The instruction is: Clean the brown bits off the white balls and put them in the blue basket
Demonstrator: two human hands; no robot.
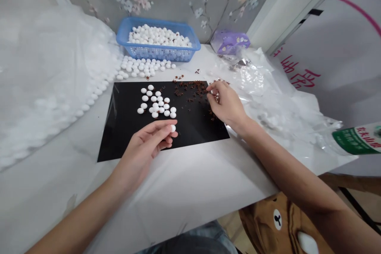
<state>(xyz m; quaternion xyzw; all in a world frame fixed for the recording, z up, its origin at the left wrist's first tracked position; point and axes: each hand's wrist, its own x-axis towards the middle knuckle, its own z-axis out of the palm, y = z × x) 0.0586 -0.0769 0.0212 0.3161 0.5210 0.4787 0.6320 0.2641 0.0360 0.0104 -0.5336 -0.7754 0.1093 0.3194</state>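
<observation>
At the far left, a big see-through bag full of white balls lies on the white tabletop. Next comes the black mat, with its long way going from left to right. The loose balls sit in a bunch on its left part, just past the left hand. That hand pinches one white ball between its thumb and fingers, over the near part of the mat. The fingers point right. The held ball looks round and is partly hidden, so you can't tell a long way or which way it points. Behind the mat, more white balls lie by a blue basket, which is full of balls and is long from left to right. Little brown stars are spread over the mat's far right part. The right hand reaches into them, thumb and finger close together, but you can't tell if it has one. It hides some of the stars. Past it are a purple pack, crinkly clear plastic and, far right, a bottle with a green label, lying on its side.
</observation>
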